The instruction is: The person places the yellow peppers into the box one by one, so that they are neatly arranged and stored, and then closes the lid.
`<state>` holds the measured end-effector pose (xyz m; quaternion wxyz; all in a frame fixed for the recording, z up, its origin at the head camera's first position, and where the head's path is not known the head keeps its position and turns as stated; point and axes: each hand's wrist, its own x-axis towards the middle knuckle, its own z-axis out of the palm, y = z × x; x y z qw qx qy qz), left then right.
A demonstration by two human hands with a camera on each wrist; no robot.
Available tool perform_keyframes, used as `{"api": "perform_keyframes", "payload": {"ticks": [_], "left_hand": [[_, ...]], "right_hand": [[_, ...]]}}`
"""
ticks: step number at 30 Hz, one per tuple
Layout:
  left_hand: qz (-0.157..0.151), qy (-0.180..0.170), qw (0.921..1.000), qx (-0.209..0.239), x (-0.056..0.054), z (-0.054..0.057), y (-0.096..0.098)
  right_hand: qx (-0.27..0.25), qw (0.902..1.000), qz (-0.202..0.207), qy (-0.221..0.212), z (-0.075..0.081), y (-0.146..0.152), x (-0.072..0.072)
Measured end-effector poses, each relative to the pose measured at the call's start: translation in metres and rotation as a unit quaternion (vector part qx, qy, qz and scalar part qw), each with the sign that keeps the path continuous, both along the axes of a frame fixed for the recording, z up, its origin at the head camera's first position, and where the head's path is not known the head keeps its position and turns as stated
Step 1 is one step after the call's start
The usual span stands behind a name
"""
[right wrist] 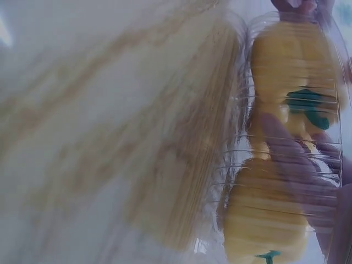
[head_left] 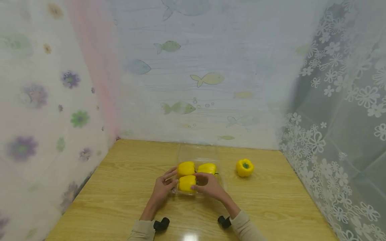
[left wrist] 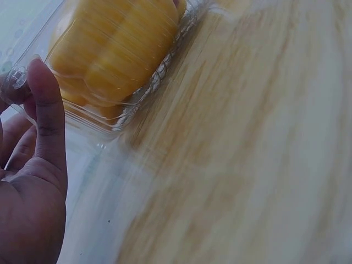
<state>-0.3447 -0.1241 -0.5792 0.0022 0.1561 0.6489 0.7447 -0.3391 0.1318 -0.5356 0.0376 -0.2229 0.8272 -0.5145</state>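
Three yellow bell peppers sit in a clear plastic clamshell container [head_left: 193,194] on the table. My left hand [head_left: 161,188] is at the container's left side; in the left wrist view its thumb [left wrist: 48,107] and fingers pinch the plastic rim [left wrist: 17,78]. With thumb and fingers my right hand [head_left: 212,187] holds the front bell pepper [head_left: 186,183] by its stem end, inside the container. Behind that one lie the back left bell pepper [head_left: 185,168] and the back right bell pepper [head_left: 206,168]. Through the ribbed wall, the right wrist view shows green stems [right wrist: 308,104] and my right fingers between peppers.
The container's lid [head_left: 197,152] is folded back toward the wall. Another yellow bell pepper [head_left: 244,168] stands stem up on the wooden table [head_left: 265,201], right of the container. Patterned sheets [head_left: 193,67] enclose the table at the back and both sides.
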Motion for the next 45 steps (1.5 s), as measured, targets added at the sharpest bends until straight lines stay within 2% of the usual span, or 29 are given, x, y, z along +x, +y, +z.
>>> {"api": "perform_keyframes", "payload": {"ticks": [1,7,8,20,26,37,45], "left_hand": [[-0.001,-0.001,1.0000,0.000,0.000,0.000,0.000],[-0.004,-0.006,1.0000,0.002,0.002,0.001,0.000],[-0.004,-0.006,1.0000,0.001,0.002,0.001,0.001],[0.002,0.008,1.0000,0.000,0.000,0.001,0.001],[0.004,0.003,1.0000,-0.001,0.000,0.000,0.001],[0.011,-0.017,0.9997,-0.012,0.002,0.003,0.002],[0.015,-0.018,0.9996,-0.014,0.002,0.003,0.003]], "right_hand": [[-0.005,1.0000,0.000,-0.001,0.005,-0.001,0.003],[-0.020,0.9997,-0.010,-0.007,0.008,-0.002,0.008],[-0.020,0.9997,-0.013,-0.003,0.004,-0.001,0.005],[-0.071,0.9950,-0.056,0.043,0.008,-0.004,0.009],[-0.073,0.9916,-0.082,0.068,0.011,-0.001,0.009],[-0.118,0.9835,-0.111,0.080,0.020,0.027,0.000],[-0.156,0.9687,-0.153,0.118,0.024,0.059,-0.009]]}}
